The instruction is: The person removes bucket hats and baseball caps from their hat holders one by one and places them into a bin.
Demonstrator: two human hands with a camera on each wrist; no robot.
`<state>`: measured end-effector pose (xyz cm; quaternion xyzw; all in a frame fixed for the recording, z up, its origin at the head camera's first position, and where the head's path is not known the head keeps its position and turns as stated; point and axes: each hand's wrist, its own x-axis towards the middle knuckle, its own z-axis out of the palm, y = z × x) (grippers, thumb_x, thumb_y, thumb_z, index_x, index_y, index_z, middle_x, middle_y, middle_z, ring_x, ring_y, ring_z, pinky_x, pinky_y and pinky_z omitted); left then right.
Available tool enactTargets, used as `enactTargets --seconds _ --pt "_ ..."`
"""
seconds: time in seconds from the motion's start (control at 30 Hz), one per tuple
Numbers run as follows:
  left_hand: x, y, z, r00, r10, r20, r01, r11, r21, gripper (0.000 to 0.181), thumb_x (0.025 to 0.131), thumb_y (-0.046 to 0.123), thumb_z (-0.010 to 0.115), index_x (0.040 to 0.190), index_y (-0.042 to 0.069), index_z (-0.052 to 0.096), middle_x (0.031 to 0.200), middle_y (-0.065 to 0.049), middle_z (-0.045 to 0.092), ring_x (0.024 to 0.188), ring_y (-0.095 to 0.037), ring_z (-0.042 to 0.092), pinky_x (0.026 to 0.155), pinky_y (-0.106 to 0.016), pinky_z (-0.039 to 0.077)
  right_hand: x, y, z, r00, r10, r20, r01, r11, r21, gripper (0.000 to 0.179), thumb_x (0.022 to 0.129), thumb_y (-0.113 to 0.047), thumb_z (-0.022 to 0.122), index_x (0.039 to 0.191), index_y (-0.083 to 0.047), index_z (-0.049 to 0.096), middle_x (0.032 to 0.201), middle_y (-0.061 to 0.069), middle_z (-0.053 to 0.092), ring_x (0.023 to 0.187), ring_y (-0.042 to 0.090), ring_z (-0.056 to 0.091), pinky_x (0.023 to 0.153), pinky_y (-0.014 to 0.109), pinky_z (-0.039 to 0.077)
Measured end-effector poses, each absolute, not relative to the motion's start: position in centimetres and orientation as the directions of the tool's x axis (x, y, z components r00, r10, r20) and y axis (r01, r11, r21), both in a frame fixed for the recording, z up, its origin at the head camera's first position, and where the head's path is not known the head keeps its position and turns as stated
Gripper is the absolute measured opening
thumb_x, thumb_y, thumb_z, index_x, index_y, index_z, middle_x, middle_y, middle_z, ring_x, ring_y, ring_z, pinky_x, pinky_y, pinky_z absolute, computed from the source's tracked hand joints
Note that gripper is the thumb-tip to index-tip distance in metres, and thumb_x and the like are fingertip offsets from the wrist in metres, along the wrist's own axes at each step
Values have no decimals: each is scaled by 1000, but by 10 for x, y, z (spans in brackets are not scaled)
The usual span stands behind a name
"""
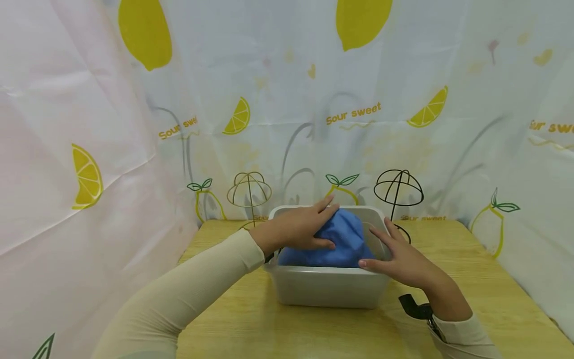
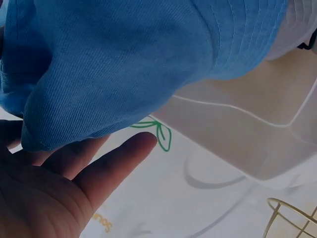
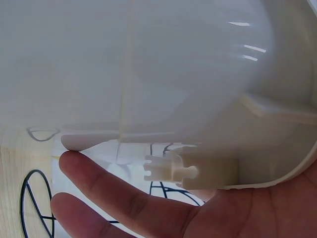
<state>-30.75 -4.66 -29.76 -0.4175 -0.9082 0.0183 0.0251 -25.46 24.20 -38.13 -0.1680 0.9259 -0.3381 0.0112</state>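
A blue bucket hat (image 1: 343, 237) with a stitched brim sits in a white plastic bin (image 1: 329, 289), its crown rising above the rim. My left hand (image 1: 302, 227) lies over the hat's left side, thumb toward me and fingers pointing away. In the left wrist view, straight fingers (image 2: 116, 166) show beside the hat's cloth (image 2: 124, 64). At the bin's right side is my right hand (image 1: 405, 262), its fingers extended by the rim and its thumb near the front rim. The right wrist view shows its straight fingers (image 3: 129, 198) along the bin wall (image 3: 188, 64).
Behind the bin stand a gold wire hat stand (image 1: 249, 192) on the left and a black wire hat stand (image 1: 399, 188) on the right. The wooden table (image 1: 228, 309) meets a lemon-print curtain (image 1: 278, 75) at the back and sides.
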Motion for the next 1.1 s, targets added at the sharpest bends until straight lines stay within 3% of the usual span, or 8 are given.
enactTargets --seconds 0.13,0.33,0.43,0.67,0.9,1.1 --pt "-315 -45 -300 -670 742 0 741 669 -57 98 95 66 62 168 20 18 175 -11 12 140 -34 54 111 -43 48 -255 242 -383 -943 -318 100 -309 719 -623 101 90 -63 72 166 -16 25 173 18 -13 152 61 3 105 84 25" --pt "-318 -41 -305 -649 753 -103 759 650 -27 101 94 63 66 169 19 14 173 -15 16 154 -29 34 122 -40 37 -254 242 -383 -941 -322 101 -312 714 -627 101 90 -62 72 166 -15 25 173 18 -13 152 61 3 105 84 26" --pt "-319 -38 -309 -638 758 -136 765 644 -3 101 95 61 66 169 18 12 173 -14 16 156 -27 29 124 -40 32 -254 241 -383 -940 -325 101 -313 712 -629 101 90 -62 72 166 -15 26 173 18 -13 152 61 3 105 84 26" --pt "-319 -33 -314 -630 758 -170 770 637 -16 100 96 60 65 169 17 11 173 -16 15 155 -28 32 124 -39 32 -255 241 -383 -937 -335 104 -322 704 -633 99 91 -60 71 166 -16 25 173 19 -14 151 63 3 104 84 26" --pt "-313 -30 -309 -615 783 -97 788 606 -110 99 93 64 67 168 22 18 174 -16 7 151 -30 40 118 -40 42 -254 241 -382 -934 -341 106 -328 703 -631 98 91 -59 72 166 -17 25 173 19 -15 151 63 2 103 85 27" --pt "-302 -20 -301 -556 829 -60 815 529 -235 93 90 66 69 166 30 28 173 -13 20 150 -35 41 119 -46 40 -254 242 -382 -934 -340 110 -330 702 -631 97 92 -59 71 167 -18 25 173 18 -15 150 65 4 101 85 30"
